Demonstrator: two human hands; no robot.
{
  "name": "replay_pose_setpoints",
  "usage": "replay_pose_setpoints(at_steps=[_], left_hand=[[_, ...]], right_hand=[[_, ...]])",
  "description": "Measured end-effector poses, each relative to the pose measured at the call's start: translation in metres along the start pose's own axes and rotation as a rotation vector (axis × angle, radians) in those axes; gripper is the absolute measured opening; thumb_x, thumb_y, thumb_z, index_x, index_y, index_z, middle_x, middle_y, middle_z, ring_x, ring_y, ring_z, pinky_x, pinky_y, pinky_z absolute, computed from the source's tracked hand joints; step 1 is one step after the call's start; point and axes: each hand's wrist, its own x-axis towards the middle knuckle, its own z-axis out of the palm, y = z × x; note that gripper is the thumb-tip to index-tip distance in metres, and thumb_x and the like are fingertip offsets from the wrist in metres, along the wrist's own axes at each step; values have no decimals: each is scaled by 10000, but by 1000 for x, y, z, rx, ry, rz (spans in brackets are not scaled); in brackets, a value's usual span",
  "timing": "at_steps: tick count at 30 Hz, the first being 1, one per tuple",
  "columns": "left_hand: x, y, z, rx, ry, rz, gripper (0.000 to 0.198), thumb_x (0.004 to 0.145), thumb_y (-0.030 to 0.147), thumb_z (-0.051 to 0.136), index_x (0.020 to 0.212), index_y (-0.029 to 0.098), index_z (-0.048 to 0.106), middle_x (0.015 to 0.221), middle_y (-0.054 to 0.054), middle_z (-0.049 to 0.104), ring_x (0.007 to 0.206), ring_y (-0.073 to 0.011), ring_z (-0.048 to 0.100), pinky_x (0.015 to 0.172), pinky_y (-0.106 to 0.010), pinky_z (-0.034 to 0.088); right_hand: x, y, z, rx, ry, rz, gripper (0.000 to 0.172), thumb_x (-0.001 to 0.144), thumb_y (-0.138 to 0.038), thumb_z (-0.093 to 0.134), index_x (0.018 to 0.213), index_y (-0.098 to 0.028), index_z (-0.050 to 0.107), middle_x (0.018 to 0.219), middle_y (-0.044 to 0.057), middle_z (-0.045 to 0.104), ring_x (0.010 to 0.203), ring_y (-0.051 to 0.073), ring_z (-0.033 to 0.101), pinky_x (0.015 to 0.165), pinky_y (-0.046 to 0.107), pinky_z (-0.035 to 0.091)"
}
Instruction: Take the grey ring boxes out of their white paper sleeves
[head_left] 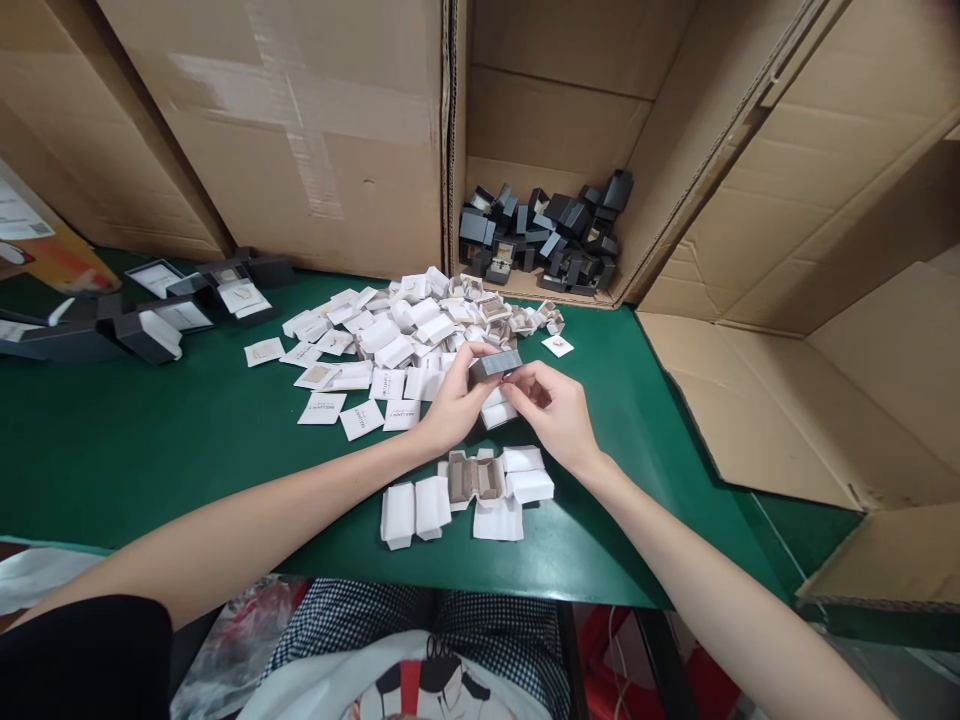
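My left hand [456, 402] holds a small dark grey jewellery box [495, 364] above the table, thumb and fingers closed around its left end. At the box's near right side, my right hand [556, 408] has its thumb and forefinger pinched together; whatever lies between them is hidden. Just below both hands sits a folded white card insert [498, 412]. Closer to me, several more white inserts [432, 505] lie in a cluster, and a pair among them shows brown, hollow undersides [475, 478].
Behind my hands spreads a heap of white inserts and printed cards [397, 325] on the green table [300, 500]. An open cardboard carton [555, 120] at the back contains many dark boxes [555, 235]. More open dark boxes [180, 305] stand at left. Cardboard flaps [750, 400] border the right.
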Motion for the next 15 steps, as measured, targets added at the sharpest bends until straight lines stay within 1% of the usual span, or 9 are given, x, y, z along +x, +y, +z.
replay_pose_setpoints(at_steps=[3,6,10,15], left_hand=[[1,-2,0,-14,24,-14,194,882,375,535,978,219,473,995,-40,547,963,-182,528,900,-316,424],[1,-4,0,-14,21,-14,207,882,392,532,977,217,476,977,-37,547,967,-185,526,909,-318,420],[2,-5,0,-2,14,6,188,882,367,534,970,209,484,945,-32,545,947,-181,529,900,-316,423],[2,-4,0,21,12,23,165,875,336,538,964,206,488,934,-32,541,947,-183,528,908,-322,419]], right_hand=[[1,3,-1,-121,-33,-110,195,894,-335,509,904,-215,663,716,3,548,596,130,472,602,252,383],[2,6,-1,-194,-89,-179,237,928,-310,451,937,-225,672,812,31,613,683,152,539,650,257,401],[3,7,-2,-237,-145,-211,227,939,-283,418,931,-216,635,909,48,654,776,170,588,698,262,416],[5,2,-4,-344,-222,-225,236,956,-264,371,955,-202,598,910,60,653,754,176,576,657,270,395]])
